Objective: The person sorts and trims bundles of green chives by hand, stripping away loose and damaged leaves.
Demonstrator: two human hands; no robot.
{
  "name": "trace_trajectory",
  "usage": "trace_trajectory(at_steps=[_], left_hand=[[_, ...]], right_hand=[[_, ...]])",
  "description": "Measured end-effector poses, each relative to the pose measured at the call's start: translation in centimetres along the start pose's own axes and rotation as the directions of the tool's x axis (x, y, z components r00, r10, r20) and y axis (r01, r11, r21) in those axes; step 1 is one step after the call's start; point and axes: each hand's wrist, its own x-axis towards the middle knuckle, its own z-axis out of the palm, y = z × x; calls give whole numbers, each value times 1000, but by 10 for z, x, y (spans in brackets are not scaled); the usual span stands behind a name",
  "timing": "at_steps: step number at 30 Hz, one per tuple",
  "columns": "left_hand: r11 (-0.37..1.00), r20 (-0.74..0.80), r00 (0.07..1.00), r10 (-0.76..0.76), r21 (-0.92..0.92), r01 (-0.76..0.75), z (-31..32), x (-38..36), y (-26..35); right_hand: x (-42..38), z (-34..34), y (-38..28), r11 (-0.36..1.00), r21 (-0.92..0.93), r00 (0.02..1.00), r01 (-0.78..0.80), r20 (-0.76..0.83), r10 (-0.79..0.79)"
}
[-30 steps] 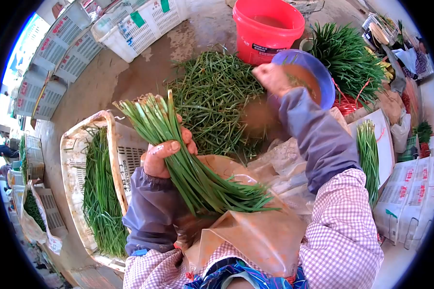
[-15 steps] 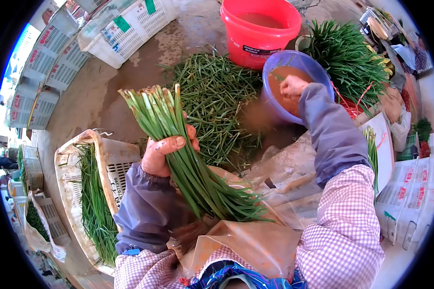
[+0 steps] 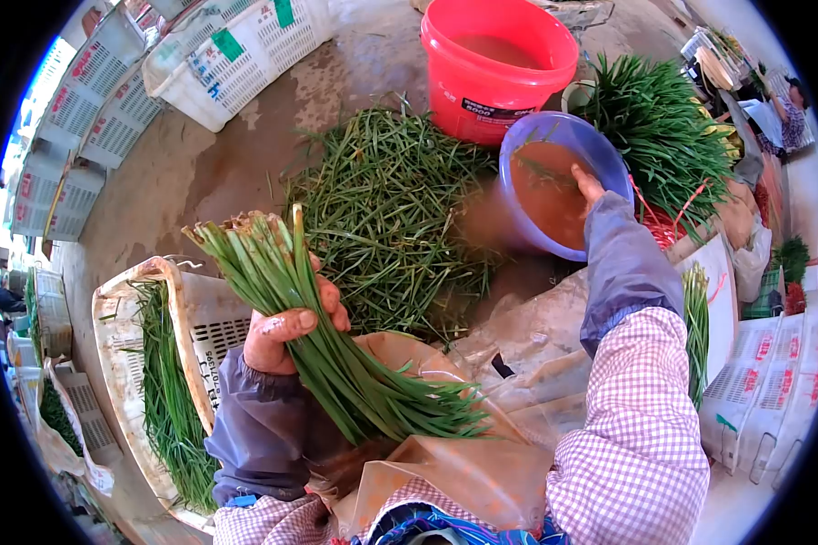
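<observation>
Nearest us, lap: we saw a brownish plastic sheet [image 3: 482, 472] spread under both arms, below the checked sleeves.
Left hand: our left hand [image 3: 286, 327] was closed around a bunch of chives [image 3: 327, 336], thumb across the front, fingers wrapped behind.
Bunch: we held it slanted, the pale cut ends up and away from us above the fist, the leaf tips fanning down toward the lap, just over the plastic sheet.
Left of that hand: we had a white crate [image 3: 200, 327] just beside the wrist, with loose chives lying along its inside.
Right hand: our right hand [image 3: 588, 186] reached well forward, dipped at the near rim of a blue basin [image 3: 559, 186] of muddy brown water; only the thumb side showed, so we could not tell whether it was open or closed.
Between the hands: we looked over a heap of loose chives [image 3: 391, 209] on the wet ground, ahead of the left fist and just left of the basin.
Beyond the right hand: we saw a red bucket [image 3: 495, 64] touching the basin's far side, and a leafy pile of greens [image 3: 659, 127] to its right.
Far left: we noted stacked white crates [image 3: 218, 54].
</observation>
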Motion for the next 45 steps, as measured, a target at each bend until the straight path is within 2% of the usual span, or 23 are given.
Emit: trace_trajectory(at_steps=[1,6,9,10,13,14,17,18,22,25,27,28,29,30,32,34,35,37,40,41,43,44,45], left_hand=[[1000,-12,1000,-15,-7,15,0,4,-1],[997,-16,997,-71,41,71,-1,24,-4],[997,-19,997,-75,33,75,-6,27,-7],[996,-28,997,-78,29,79,-7,27,-8],[995,-39,995,-95,28,96,-7,29,-10],[994,-44,994,-101,31,102,-6,30,-11],[991,-30,992,-126,38,127,-3,28,-13],[991,-25,992,-125,46,126,-1,27,-13],[993,-18,995,-94,70,95,3,20,-10],[995,-14,996,-83,50,83,8,11,-5],[996,0,997,-74,40,74,8,9,-4],[996,13,997,-73,45,72,9,10,-4],[997,24,997,-68,45,67,9,10,-5],[997,35,997,-64,49,62,10,7,-6],[995,56,997,-43,89,38,15,5,1],[997,59,997,-39,64,35,14,0,-1],[997,48,998,-50,63,47,12,-2,-3],[997,48,998,-41,64,38,11,0,-1],[998,52,998,-35,55,33,14,0,1],[998,57,998,-34,48,31,15,-1,-1],[998,79,996,-36,54,32,17,-2,-4],[997,94,995,-27,72,20,16,0,0],[997,87,996,-18,83,11,15,2,6]], right_hand=[[12,9,2,990,132,998,-41,45,35],[17,51,-46,880,461,932,-115,356,-65],[-2,90,-79,569,801,909,-186,360,-210],[-58,82,-119,552,783,929,-288,368,-36],[-49,93,-120,637,712,942,-296,328,71],[-47,97,-117,620,759,959,-198,282,-39],[-55,103,-123,752,650,973,-111,225,-51],[-67,95,-128,771,619,963,-150,267,-27],[-111,45,-152,861,508,897,17,374,-238],[-130,-2,-166,874,485,844,15,463,-271],[-143,-33,-174,808,586,787,62,470,-400],[-142,-47,-173,738,675,751,21,477,-457],[-119,-47,-143,893,423,839,153,422,-343],[-81,-32,-93,966,119,913,228,320,-255],[-69,-26,-78,961,124,939,247,214,-269],[-113,-38,-95,751,649,879,122,280,-385],[-143,-46,-122,738,674,870,41,339,-358],[-170,-62,-154,772,629,789,92,426,-442],[-174,-88,-177,717,695,661,53,515,-547],[-104,-73,-118,670,714,593,-204,635,-496],[29,-45,-6,481,550,418,-683,834,-361],[-10,-40,-21,618,738,651,-272,614,-446],[-50,-35,-37,838,422,829,346,282,-484]])
